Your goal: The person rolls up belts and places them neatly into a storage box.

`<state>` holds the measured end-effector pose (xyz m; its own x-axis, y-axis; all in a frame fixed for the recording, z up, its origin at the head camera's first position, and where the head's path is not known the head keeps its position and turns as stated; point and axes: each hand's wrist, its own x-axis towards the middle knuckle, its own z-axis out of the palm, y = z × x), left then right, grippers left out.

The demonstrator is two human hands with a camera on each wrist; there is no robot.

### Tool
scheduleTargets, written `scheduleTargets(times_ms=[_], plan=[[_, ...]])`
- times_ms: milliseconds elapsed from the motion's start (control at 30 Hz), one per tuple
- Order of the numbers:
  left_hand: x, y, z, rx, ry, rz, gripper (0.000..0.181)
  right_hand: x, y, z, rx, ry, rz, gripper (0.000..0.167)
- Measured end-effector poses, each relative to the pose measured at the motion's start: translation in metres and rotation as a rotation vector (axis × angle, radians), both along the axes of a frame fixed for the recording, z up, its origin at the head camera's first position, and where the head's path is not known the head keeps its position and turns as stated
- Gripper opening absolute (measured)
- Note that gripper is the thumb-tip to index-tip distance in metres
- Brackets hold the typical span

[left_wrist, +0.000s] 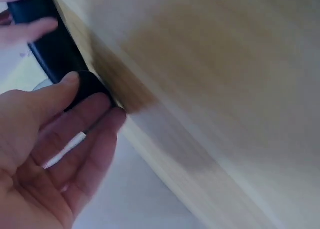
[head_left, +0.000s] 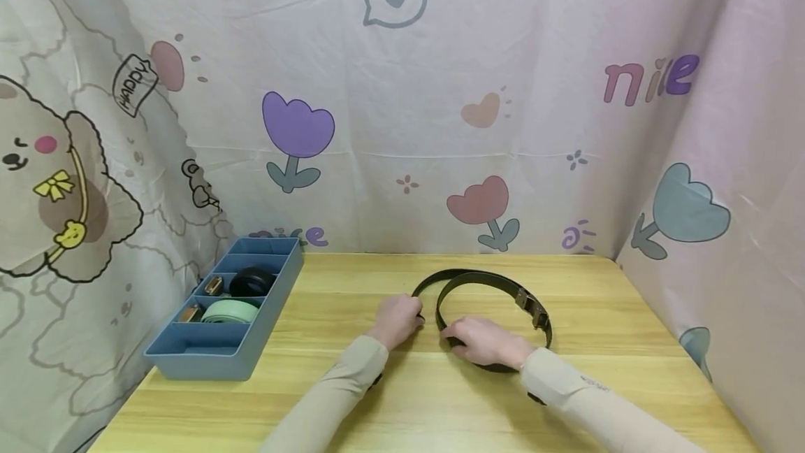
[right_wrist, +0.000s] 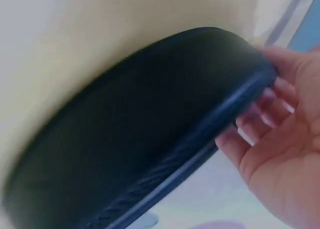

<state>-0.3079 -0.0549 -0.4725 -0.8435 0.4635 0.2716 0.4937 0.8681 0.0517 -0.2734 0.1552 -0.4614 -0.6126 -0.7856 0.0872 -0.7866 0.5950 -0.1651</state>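
Observation:
A black belt (head_left: 481,277) stands on its edge on the wooden table, curved into a loose loop, its metal buckle (head_left: 531,308) at the right side. My left hand (head_left: 397,320) pinches the strap's free end between thumb and fingers; in the left wrist view the black tip (left_wrist: 91,88) shows between them. At the near left of the loop, my right hand (head_left: 484,341) grips the strap. The right wrist view has the wide black band (right_wrist: 135,109) close up, blurred on its left, with thumb and fingers on either side of its edge.
At the left of the table sits a blue-grey divided box (head_left: 260,341). Its compartments hold a coiled black belt (head_left: 251,281) and a coiled light green belt (head_left: 229,311), each with a gold-toned buckle beside it. A patterned cloth (head_left: 390,124) hangs behind the table and along both sides.

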Motion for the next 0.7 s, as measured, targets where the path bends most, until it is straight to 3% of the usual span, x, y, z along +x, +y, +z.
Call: scheduleTargets(times_ms=[100,167,267,333,400,467,533,633,700], plan=[[0.001,-0.015,-0.001,0.019,0.008,0.012,0.028,-0.002,0.018,0.001,0.012,-0.056,-0.035,0.044],[0.001,-0.028,-0.001,0.052,-0.009,-0.011,0.029,-0.004,0.033,0.003,0.02,-0.087,-0.068,0.058],[0.004,-0.046,0.002,0.094,-0.083,-0.049,0.028,-0.006,0.055,0.004,0.007,-0.075,-0.113,0.071],[0.008,-0.055,0.006,0.107,-0.146,-0.059,0.027,-0.01,0.07,0.004,-0.005,-0.048,-0.11,0.063],[0.013,-0.062,0.009,0.11,-0.207,-0.086,0.027,-0.014,0.082,0.005,-0.016,-0.05,-0.111,0.044],[0.018,-0.067,0.012,0.109,-0.275,-0.135,0.026,-0.019,0.093,0.006,-0.024,-0.072,-0.106,0.027],[0.023,-0.07,0.014,0.099,-0.33,-0.194,0.02,-0.022,0.1,0.007,-0.029,-0.116,-0.114,0.021],[0.026,-0.073,0.016,0.083,-0.347,-0.255,0.01,-0.027,0.107,0.008,-0.029,-0.149,-0.134,0.022],[0.026,-0.075,0.015,0.058,-0.295,-0.239,0.013,-0.03,0.109,0.009,-0.021,-0.145,-0.148,0.022]])
